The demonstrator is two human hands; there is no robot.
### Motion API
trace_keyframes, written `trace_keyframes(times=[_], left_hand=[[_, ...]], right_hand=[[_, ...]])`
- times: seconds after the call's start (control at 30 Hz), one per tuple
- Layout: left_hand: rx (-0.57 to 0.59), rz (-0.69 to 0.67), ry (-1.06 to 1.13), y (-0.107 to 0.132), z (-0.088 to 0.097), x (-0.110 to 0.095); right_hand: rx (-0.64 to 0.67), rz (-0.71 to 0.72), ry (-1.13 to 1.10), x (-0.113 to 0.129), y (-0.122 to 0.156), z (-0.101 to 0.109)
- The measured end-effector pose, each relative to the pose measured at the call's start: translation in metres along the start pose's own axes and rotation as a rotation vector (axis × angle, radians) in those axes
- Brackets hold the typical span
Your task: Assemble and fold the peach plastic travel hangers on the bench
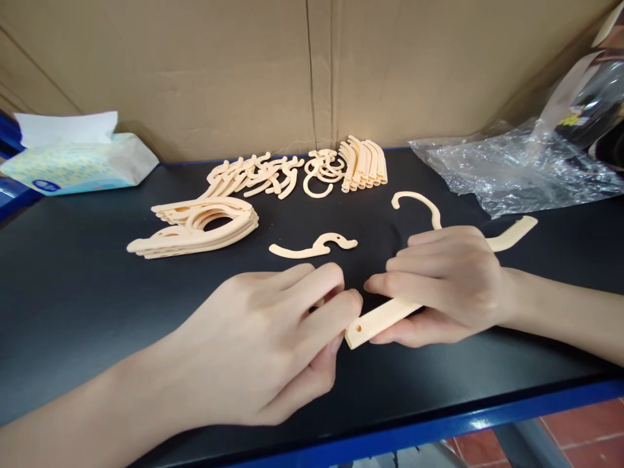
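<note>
My right hand [446,286] is closed around a cream plastic hanger piece [385,320]; a flat end with a small hole sticks out to the left, a hook [418,203] and a curved arm [514,234] show behind the hand. My left hand [273,338] is curled with its fingertips pinched just left of that holed end; a small cream bit shows between the fingers, too hidden to name. A loose cream curved piece [314,247] lies on the black table [73,279] just beyond both hands.
A stack of hanger bodies [195,227] lies at left centre. Behind it are piles of small cream parts [258,175], rings [322,172] and curved strips [363,162]. A tissue pack [73,162] sits far left, crumpled clear plastic [511,169] at right. Cardboard wall behind; blue table edge [487,416] near me.
</note>
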State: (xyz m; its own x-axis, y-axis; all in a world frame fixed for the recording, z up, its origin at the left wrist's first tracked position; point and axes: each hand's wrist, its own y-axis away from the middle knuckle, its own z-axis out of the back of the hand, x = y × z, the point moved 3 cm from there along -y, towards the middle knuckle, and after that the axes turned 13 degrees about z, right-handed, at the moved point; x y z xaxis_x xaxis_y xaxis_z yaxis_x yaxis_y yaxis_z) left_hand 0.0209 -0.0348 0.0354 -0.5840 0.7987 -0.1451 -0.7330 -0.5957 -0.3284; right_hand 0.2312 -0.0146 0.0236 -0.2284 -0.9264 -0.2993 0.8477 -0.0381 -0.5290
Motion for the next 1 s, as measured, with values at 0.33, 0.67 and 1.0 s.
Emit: trace_keyframes(times=[0.33,0.67,1.0], left_hand=[[-0.016,-0.034,-0.028,0.001,0.001,0.003],[-0.017,-0.023,-0.127,-0.001,-0.007,0.007],[0.003,-0.016,-0.181,-0.001,-0.013,0.012]], right_hand=[[0.022,0.013,0.024,0.0,0.0,-0.001],[0.099,0.074,-0.024,0.004,-0.006,-0.002],[0.186,-0.001,-0.108,-0.001,-0.003,-0.009]])
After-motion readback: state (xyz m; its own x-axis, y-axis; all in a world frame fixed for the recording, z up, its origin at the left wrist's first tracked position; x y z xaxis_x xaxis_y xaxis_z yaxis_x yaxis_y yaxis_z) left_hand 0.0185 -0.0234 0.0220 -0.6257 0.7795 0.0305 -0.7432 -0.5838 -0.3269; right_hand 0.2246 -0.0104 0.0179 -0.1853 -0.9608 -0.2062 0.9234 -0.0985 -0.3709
